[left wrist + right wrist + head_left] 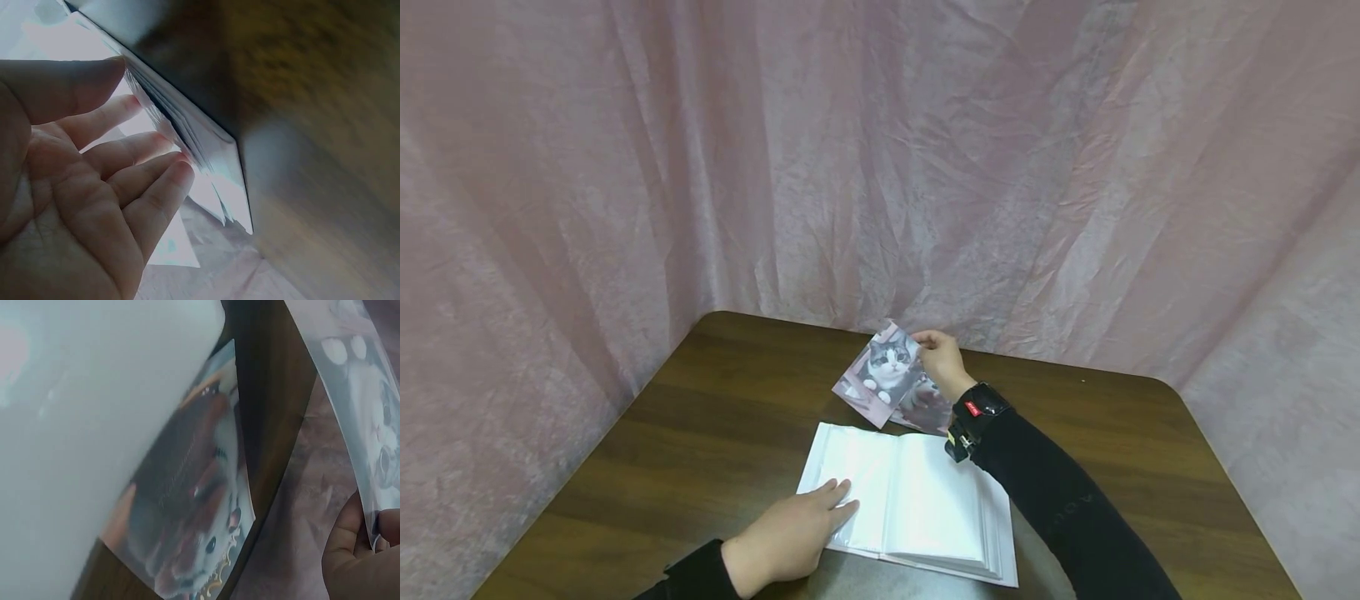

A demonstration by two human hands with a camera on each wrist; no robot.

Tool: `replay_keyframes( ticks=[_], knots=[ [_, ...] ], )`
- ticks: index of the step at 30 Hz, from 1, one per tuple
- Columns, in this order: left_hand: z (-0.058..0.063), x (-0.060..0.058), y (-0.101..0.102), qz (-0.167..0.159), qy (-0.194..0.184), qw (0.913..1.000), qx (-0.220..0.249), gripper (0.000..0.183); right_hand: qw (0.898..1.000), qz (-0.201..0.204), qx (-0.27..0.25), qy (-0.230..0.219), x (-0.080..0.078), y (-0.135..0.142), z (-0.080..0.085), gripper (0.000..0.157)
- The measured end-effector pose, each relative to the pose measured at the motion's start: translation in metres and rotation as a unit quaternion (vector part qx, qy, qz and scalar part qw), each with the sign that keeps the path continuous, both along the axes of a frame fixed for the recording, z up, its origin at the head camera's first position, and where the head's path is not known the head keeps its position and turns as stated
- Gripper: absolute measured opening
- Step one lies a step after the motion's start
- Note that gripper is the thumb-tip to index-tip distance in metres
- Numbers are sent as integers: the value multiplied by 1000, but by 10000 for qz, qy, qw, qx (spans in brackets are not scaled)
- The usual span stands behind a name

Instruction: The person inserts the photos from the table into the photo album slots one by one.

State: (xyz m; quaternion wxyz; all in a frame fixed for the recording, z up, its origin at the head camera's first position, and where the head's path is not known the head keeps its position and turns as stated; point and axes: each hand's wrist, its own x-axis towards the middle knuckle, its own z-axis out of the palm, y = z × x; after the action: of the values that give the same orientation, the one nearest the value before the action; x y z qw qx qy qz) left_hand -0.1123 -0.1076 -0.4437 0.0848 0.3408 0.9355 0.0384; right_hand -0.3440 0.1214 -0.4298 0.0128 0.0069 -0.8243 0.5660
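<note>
An open photo album [936, 504] with white pages lies on the table. My left hand [793, 532] rests on its left page with fingers extended; the left wrist view shows the fingertips against the page edges [181, 125]. Beyond the album, my right hand [943, 364] pinches the right edge of a photo of a grey-and-white cat [882, 375]. In the right wrist view, this cat photo [365, 403] is raised and tilted between thumb and fingers. A second animal photo [921, 406] lies beneath it, partly covered, near the album's top edge.
The brown wooden table [715, 417] has rounded far corners. A pink curtain [880, 167] hangs behind and at both sides. The right forearm's black sleeve [1067, 492] passes over the album's right side.
</note>
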Motion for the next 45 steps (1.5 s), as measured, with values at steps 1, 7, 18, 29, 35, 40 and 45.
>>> replay_keyframes(
  ticks=[1,7,18,29,35,40,45],
  knots=[
    [0,0,0,-1,8,10000,-7,49,10000,-6,-8,-22,0,-1,0,28],
    [-1,0,1,-34,49,10000,9,51,9996,-43,-124,-246,1,-5,-1,29],
    [0,-1,1,9,-50,10000,-9,51,9980,-68,360,-512,7,-9,-2,33],
    [2,-2,1,-2,-16,10000,-10,50,9972,351,546,-382,4,-2,-5,30],
    [4,-1,1,-8,-4,10000,-85,51,9931,665,936,-225,2,1,-4,25],
    [4,0,1,19,33,9999,-130,51,9880,951,1213,52,2,-2,0,25],
    [4,1,-1,61,69,9999,-110,48,9843,1160,1327,17,4,-7,8,25]
  ],
)
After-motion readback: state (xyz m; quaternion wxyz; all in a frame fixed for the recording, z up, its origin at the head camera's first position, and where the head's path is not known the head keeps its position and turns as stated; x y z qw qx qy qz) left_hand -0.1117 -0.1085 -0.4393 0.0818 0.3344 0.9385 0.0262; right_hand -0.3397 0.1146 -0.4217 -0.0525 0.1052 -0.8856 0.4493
